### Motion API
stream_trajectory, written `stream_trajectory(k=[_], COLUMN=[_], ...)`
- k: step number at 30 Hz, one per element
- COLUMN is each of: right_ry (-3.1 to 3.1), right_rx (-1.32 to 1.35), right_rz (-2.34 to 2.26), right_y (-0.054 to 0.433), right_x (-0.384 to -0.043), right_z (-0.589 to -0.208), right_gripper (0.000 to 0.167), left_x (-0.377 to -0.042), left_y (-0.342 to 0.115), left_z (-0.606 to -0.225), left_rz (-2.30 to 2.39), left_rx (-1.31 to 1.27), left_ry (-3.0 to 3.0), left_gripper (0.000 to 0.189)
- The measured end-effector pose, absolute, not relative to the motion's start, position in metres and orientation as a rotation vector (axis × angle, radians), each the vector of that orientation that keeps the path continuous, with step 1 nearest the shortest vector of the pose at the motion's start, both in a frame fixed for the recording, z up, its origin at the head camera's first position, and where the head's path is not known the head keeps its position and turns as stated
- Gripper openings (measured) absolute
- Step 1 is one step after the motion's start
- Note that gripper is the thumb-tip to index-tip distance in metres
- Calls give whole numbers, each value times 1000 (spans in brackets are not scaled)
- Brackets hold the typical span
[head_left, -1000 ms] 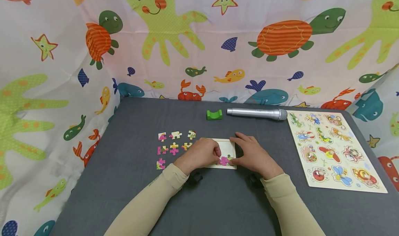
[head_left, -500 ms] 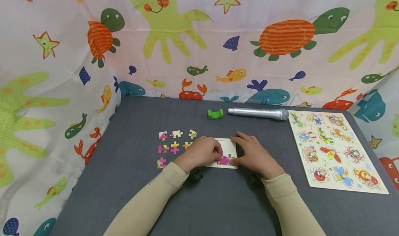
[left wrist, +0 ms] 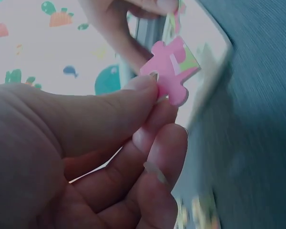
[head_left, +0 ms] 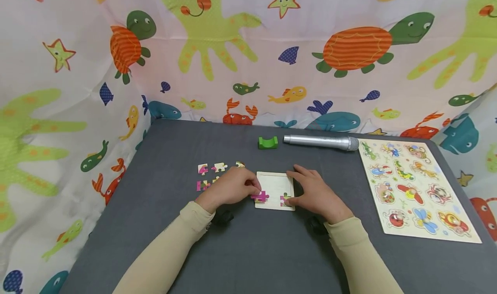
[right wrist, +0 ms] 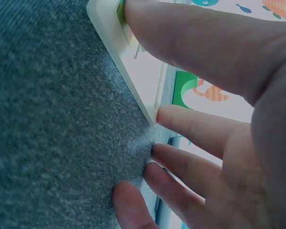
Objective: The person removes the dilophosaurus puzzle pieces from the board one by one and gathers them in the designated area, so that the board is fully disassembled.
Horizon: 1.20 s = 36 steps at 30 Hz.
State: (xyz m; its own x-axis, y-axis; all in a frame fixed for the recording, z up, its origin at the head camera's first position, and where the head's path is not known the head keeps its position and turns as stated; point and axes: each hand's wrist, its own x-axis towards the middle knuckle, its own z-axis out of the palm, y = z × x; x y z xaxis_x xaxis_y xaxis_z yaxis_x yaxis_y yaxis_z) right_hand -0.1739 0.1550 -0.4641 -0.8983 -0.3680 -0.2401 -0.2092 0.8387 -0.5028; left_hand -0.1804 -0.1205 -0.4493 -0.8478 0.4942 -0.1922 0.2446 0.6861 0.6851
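My left hand [head_left: 230,186] pinches a pink jigsaw piece [left wrist: 168,71] between thumb and fingertips, holding it over the lower left part of a small pale puzzle tray [head_left: 274,182]. A green strip marks one edge of that piece in the left wrist view. Inside the tray's lower right corner lies another jigsaw piece [head_left: 284,197], partly covered by my right thumb. My right hand [head_left: 318,195] rests along the tray's right side, thumb pressing near that corner and the index fingertip touching the far corner. Its remaining fingers extend loosely over the cloth.
Loose jigsaw pieces [head_left: 219,167] lie left of the tray, some hidden behind my left hand. A green cradle-shaped block [head_left: 268,142] and a silver microphone [head_left: 320,142] lie farther back. To the right is a board with insect and animal pictures [head_left: 417,186]. A printed curtain [head_left: 217,91] surrounds the grey table.
My left hand has moved left and lifted the pink jigsaw piece away from its spot beside the corner piece. The right hand stays at the tray's right side.
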Motion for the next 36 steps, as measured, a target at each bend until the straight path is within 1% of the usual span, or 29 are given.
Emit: stream_trajectory(k=[8,14,19,36], right_ry=[2684,2682,2684,2693], right_rx=[-451,-453,-458,-456], right_rz=[-686,-687,-690,-696], right_y=[155,154,155,156], right_x=[-173,-173,-172,-173], right_z=[-462,-461,-462,-465], right_gripper=[87,87,87,87], left_x=[-171,-165,-160,-157], left_y=[-187,-214,-223,-224], left_z=[-440,-442,-446,-454], left_rz=[985,955,948,913], left_rx=[466,356,301,296], left_ry=[2562,2528,2521,2572], left_gripper=[5,4,4,5])
